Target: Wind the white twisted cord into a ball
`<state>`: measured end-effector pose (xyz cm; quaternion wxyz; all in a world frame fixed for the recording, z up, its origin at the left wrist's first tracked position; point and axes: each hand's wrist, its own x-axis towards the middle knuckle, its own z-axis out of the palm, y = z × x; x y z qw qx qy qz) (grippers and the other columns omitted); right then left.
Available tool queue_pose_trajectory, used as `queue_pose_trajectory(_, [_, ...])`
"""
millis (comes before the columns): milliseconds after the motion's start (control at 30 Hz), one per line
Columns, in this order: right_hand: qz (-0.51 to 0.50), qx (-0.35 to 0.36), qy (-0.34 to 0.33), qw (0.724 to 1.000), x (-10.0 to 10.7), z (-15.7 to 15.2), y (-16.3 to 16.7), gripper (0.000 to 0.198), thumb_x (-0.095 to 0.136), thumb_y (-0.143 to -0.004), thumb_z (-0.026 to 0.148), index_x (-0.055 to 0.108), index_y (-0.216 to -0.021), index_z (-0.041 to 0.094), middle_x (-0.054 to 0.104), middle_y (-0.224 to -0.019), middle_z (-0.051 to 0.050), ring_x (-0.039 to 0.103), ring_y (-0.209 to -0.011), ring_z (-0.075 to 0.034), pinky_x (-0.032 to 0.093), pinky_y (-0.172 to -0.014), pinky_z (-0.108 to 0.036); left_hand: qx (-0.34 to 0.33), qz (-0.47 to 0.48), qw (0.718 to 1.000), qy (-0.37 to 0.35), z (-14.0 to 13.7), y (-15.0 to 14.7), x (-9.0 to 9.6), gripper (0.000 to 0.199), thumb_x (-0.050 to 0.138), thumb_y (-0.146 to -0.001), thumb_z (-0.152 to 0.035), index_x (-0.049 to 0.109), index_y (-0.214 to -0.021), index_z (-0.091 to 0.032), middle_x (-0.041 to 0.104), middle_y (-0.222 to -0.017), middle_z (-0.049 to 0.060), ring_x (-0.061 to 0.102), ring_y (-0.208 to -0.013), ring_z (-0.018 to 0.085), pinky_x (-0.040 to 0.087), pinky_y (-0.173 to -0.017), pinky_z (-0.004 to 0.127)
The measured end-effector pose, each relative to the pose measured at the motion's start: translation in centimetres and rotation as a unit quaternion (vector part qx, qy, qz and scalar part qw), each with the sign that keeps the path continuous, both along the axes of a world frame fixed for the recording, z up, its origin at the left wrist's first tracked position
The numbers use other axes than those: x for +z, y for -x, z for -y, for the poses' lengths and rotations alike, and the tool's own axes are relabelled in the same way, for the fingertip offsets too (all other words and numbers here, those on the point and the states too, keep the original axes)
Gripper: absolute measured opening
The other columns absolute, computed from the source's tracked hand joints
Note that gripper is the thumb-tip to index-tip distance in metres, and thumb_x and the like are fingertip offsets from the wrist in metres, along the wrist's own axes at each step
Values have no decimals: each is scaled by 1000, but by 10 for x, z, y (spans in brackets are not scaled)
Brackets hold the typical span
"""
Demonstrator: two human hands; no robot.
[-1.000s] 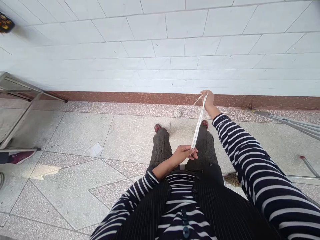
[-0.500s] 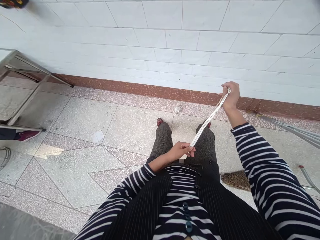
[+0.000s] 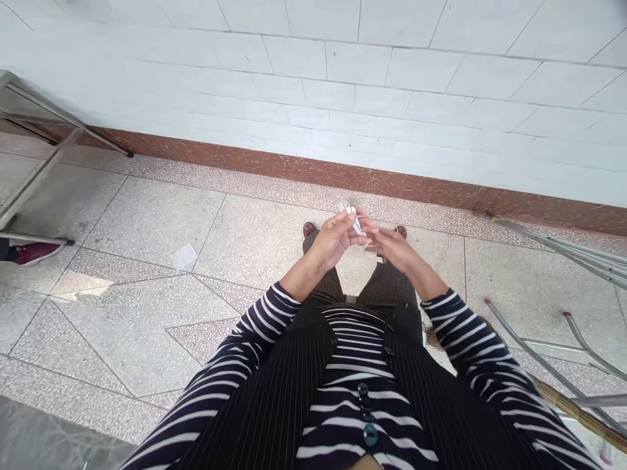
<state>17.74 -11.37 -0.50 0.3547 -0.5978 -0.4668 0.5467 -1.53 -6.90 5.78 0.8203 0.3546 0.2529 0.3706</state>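
Observation:
My left hand (image 3: 334,240) is in front of my body with its palm turned up. Its thumb presses a folded white cord (image 3: 356,223) against the fingers. Close by on the right, my right hand (image 3: 396,250) reaches in with its fingertips at the cord. Motion smears those fingers, so whether they pinch the cord is unclear. Just beyond my hands, a small white ball (image 3: 345,203), apparently wound string, lies on the floor near the wall and is partly hidden.
A metal-framed table (image 3: 63,140) stands at the left, near another person's dark red shoe (image 3: 39,252). White paper (image 3: 185,257) lies on the tiled floor. To the right are grey metal tubes (image 3: 563,245), metal legs (image 3: 526,349) and a broom (image 3: 435,339) partly behind my sleeve.
My right hand has come down and left from the wall side, meeting my left hand, which rose a little. The cord, stretched long between them before, is now bunched at my left fingers.

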Motion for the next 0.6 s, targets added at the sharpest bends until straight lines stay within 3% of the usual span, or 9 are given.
queue_pose_trajectory(67, [-150,21,16,988,0,23,17,50,42,-97,58,68,-118,20,74,-106,-12,70,-95,-23,57,-90,-43,20,-12,1000,5,-8,-4,-6,32,64,-94,-40,64,-113,-15,74,-105,12,72,-99,22,59,-81,31])
queue_pose_trajectory(133, [-271,10,33,962,-2,39,26,49,64,-86,59,71,-113,19,73,-100,-10,69,-93,-21,54,-93,-40,33,-32,999,2,-15,-6,-7,32,61,-96,-39,64,-115,-14,74,-109,13,72,-102,23,59,-82,32])
queue_pose_trajectory(300, [-265,-37,30,963,-3,60,21,37,77,-78,50,75,-101,21,63,-71,-1,60,-70,-16,51,-76,-35,66,-79,994,-21,-33,-3,-6,30,61,-96,-38,64,-114,-14,71,-119,14,71,-105,24,59,-78,31])
queue_pose_trajectory(433, [-237,-58,20,970,11,72,10,30,78,-77,47,74,-90,20,55,-59,2,48,-53,-12,38,-55,-30,84,-138,987,-20,-49,11,-28,31,66,-91,-39,66,-108,-13,71,-118,15,70,-101,22,56,-69,25])
queue_pose_trajectory(500, [-234,-59,16,970,21,74,10,31,76,-78,47,74,-94,21,54,-60,2,43,-49,-11,32,-50,-29,69,-235,968,-49,-52,19,-47,29,66,-89,-40,69,-96,-12,73,-106,14,70,-96,23,54,-68,26])
queue_pose_trajectory(600, [-241,-58,2,969,31,66,18,32,74,-80,44,73,-103,22,57,-66,2,43,-49,-10,30,-50,-28,17,-412,895,-170,-43,27,-70,22,70,-83,-34,70,-80,-13,74,-88,12,69,-93,27,53,-80,34])
